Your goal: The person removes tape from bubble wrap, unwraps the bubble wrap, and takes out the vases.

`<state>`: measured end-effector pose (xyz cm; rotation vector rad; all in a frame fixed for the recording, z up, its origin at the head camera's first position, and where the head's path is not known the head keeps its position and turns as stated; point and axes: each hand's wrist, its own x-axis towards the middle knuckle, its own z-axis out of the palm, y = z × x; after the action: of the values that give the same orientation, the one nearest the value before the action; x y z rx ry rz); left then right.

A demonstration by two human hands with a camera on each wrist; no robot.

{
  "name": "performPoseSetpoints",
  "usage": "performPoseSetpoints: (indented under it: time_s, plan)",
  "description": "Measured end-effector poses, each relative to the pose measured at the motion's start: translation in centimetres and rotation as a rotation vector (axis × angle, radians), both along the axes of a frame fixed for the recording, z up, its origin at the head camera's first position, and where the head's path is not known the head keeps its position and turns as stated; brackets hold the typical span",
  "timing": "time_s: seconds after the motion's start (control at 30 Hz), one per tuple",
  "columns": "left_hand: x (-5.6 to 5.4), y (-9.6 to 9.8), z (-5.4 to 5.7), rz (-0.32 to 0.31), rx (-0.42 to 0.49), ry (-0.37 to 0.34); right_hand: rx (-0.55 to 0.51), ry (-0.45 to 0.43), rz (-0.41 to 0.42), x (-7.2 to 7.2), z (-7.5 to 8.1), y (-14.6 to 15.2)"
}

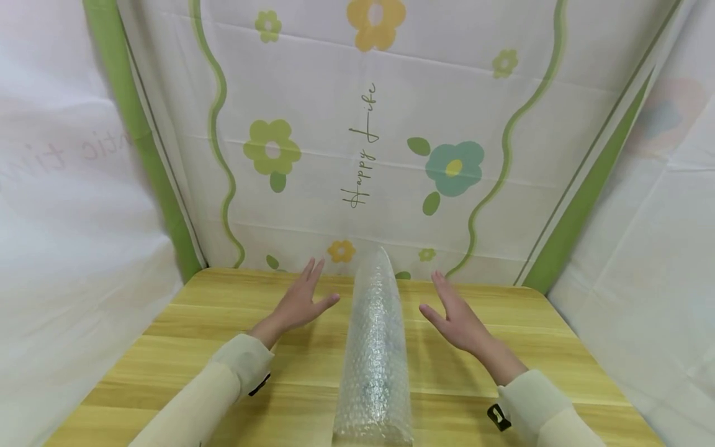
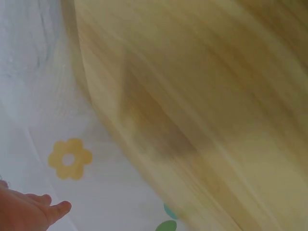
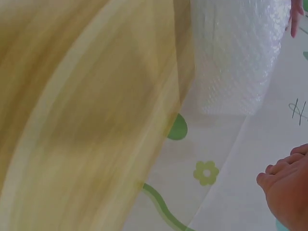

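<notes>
**Head view and wrist views: two open hands beside a roll of bubble wrap**

Head view: a roll of bubble wrap (image 1: 374, 347) is seen lying lengthwise in the lower middle of the frame on a wooden table (image 1: 167, 347). The left hand (image 1: 298, 304) is held just left of the roll, and the right hand (image 1: 455, 320) just right of it; both are spread flat with straight fingers, and nothing is gripped. Neither hand is seen touching the roll. A flowered cloth (image 1: 503, 112) fills the upper part of the frame.

Left wrist view: blurred table wood (image 2: 207, 96) takes up most of the frame. Straight fingertips (image 2: 57, 209) are shown at the lower left, over the flowered cloth (image 2: 110, 192), with nothing held.

Right wrist view: the roll (image 3: 236, 57) is shown at the upper right, at the table's edge. The right hand's fingers (image 3: 284, 185) appear at the lower right, holding nothing.
</notes>
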<state>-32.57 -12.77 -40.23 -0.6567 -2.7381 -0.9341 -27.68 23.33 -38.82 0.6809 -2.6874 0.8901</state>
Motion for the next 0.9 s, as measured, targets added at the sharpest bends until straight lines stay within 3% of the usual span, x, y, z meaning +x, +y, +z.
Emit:
performPoseSetpoints:
  time_s: [0.3,0.5,0.9]
  plan:
    - [1.3,1.5,-1.1,-0.056,0.078,-0.070,-0.103,-0.027,0.033,1.6,-1.0,-0.9]
    - [2.1,2.6,-1.3,-0.102,0.193,-0.119,-0.139,-0.035,0.043,2.4,-1.2,-1.4]
    - [2.6,4.4,-2.1,-0.115,0.284,-0.141,-0.163,-0.020,0.048,3.4,-2.0,-2.2]
